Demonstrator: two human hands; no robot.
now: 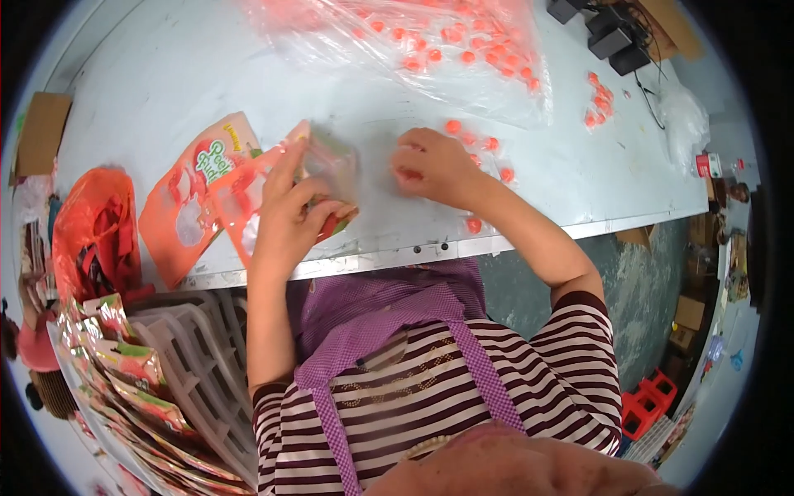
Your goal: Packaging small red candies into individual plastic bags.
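My left hand point(291, 202) grips a peach-orange printed pouch point(234, 193) near the table's front edge, its clear side and mouth spread apart to the right of the fingers. Under and left of it lies a second, flat pouch point(178, 221) of the same kind. My right hand point(437, 168) is just right of the held pouch, above the tabletop, with its fingers curled in. What those fingers hold, if anything, is hidden. Beside this hand lie several small wrapped orange-red candies point(506, 174), one of them close to the front edge.
A large clear plastic bag point(496, 91) of candies spreads over the table's far side. Another small candy group point(600, 106) lies right, below black boxes point(619, 45) with cables. An orange-red plastic bag point(98, 223) and a crate point(194, 364) with stacked filled pouches point(136, 372) stand at left.
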